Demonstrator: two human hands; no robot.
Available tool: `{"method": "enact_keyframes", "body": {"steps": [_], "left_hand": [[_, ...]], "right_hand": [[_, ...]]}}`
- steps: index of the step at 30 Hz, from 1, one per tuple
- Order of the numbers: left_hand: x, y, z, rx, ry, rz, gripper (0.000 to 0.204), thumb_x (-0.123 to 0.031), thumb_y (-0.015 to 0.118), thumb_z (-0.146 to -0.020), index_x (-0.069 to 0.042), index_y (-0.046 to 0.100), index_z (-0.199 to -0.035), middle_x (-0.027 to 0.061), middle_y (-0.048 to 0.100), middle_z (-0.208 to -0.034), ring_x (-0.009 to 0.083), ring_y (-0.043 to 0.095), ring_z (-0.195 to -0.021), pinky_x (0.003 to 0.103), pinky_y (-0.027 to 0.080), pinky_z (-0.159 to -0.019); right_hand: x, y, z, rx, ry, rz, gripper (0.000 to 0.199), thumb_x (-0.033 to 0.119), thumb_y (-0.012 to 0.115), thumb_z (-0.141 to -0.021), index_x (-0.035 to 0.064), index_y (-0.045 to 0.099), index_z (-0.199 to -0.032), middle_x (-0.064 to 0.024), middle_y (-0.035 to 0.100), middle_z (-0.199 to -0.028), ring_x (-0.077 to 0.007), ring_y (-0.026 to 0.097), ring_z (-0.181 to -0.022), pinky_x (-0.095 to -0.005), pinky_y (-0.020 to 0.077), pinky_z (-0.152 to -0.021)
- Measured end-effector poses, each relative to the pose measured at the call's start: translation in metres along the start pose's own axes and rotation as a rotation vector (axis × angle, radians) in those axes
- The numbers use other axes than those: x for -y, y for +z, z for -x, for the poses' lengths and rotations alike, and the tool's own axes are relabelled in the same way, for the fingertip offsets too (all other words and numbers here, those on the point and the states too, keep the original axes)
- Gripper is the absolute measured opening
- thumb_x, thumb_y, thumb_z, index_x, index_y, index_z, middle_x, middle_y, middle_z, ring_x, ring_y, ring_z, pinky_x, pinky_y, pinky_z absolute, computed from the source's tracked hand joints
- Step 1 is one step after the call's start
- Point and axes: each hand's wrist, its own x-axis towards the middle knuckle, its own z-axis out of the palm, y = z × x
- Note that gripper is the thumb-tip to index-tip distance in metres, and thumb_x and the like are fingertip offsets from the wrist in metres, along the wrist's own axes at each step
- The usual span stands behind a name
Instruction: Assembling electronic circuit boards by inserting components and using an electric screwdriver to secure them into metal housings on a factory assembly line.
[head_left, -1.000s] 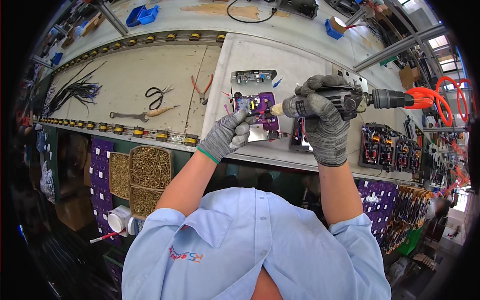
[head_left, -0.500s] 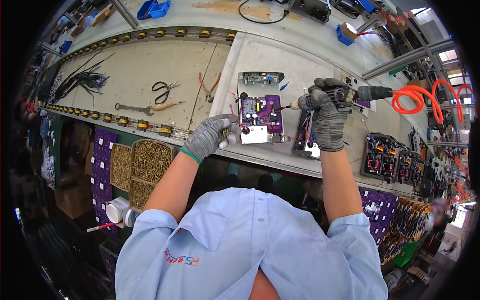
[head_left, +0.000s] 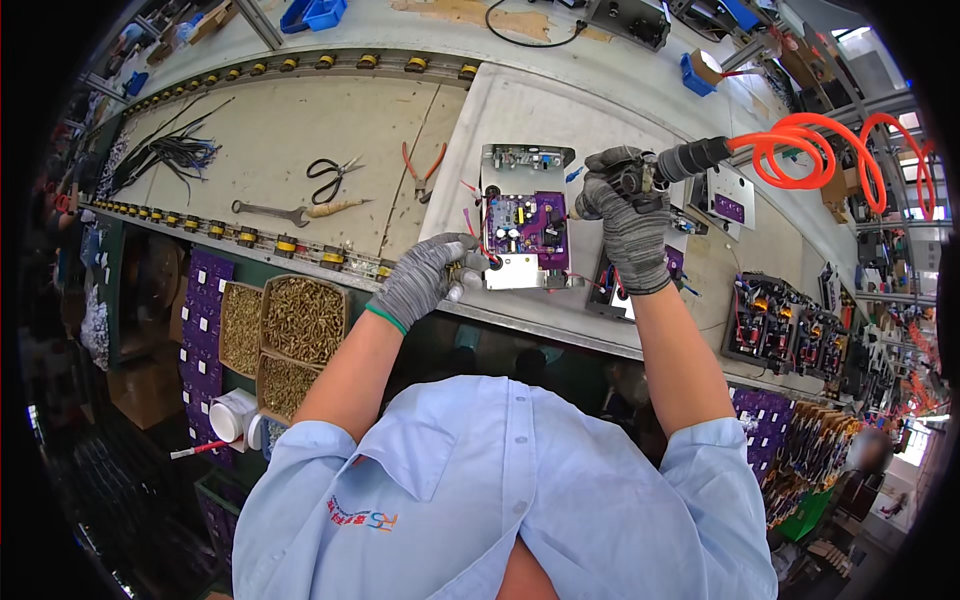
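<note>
A purple circuit board (head_left: 524,224) with a metal end panel (head_left: 527,157) and a bright metal plate (head_left: 515,270) lies on the pale worktop. At its lower left corner is my left hand (head_left: 425,276) in a grey knit glove, fingers curled around small brass-coloured screws (head_left: 455,272) that partly show. My right hand (head_left: 632,225), gloved too, grips a dark air screwdriver (head_left: 640,180) fed by a coiled orange hose (head_left: 800,150). The tool's nose is at the board's right edge; its bit cannot be made out.
Cartons of brass screws (head_left: 303,320) stand below the bench's left edge. Scissors (head_left: 332,177), pliers (head_left: 424,172) and a wrench (head_left: 272,213) lie on the left. Another unit (head_left: 612,285) sits beside the board, with assembled modules (head_left: 765,320) farther right.
My right hand and the screwdriver have shifted left and slightly up, and the tool is tilted more. The hose swung with it. My left hand has edged a little right, toward the board.
</note>
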Motion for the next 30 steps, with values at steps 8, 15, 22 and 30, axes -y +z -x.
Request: {"method": "enact_keyframes", "body": {"steps": [8, 15, 22, 30], "left_hand": [[-0.004, -0.001, 0.009, -0.046, 0.027, -0.199, 0.039, -0.031, 0.052, -0.1, 0.005, 0.06, -0.114, 0.0099, 0.063, -0.085, 0.0116, 0.058, -0.06, 0.022, 0.042, -0.043], [0.019, -0.028, -0.009, 0.041, 0.038, -0.072, 0.035, -0.028, 0.059, -0.099, 0.005, 0.062, -0.108, 0.0024, 0.058, -0.075, 0.0087, 0.052, -0.056, 0.021, 0.039, -0.045], [0.013, -0.027, -0.013, 0.097, 0.049, -0.099, 0.028, -0.022, 0.061, -0.097, 0.0, 0.064, -0.114, 0.0053, 0.064, -0.083, 0.0094, 0.059, -0.063, 0.02, 0.046, -0.053], [0.009, -0.013, 0.0, 0.143, 0.112, -0.053, 0.032, -0.023, 0.064, -0.095, 0.001, 0.062, -0.116, 0.0075, 0.067, -0.092, 0.0098, 0.061, -0.068, 0.021, 0.049, -0.054]], "right_hand": [[0.008, 0.007, 0.007, 0.042, 0.031, 0.071, 0.03, -0.008, 0.067, -0.082, 0.0031, 0.06, -0.109, -0.0091, 0.068, -0.099, -0.0119, 0.064, -0.08, -0.0276, 0.0559, -0.069], [0.004, 0.014, 0.016, 0.023, 0.0, 0.152, 0.034, -0.009, 0.066, -0.082, 0.0033, 0.057, -0.112, -0.0098, 0.066, -0.104, -0.0138, 0.064, -0.09, -0.03, 0.0574, -0.077], [0.002, 0.024, 0.007, 0.038, 0.048, 0.254, 0.03, -0.009, 0.065, -0.083, 0.0047, 0.057, -0.109, -0.0084, 0.066, -0.1, -0.0124, 0.063, -0.087, -0.0289, 0.0569, -0.075], [-0.005, 0.028, 0.009, 0.017, -0.05, 0.252, 0.024, -0.005, 0.065, -0.085, 0.0021, 0.059, -0.107, -0.0077, 0.066, -0.093, -0.014, 0.064, -0.073, -0.0289, 0.0555, -0.068]]}}
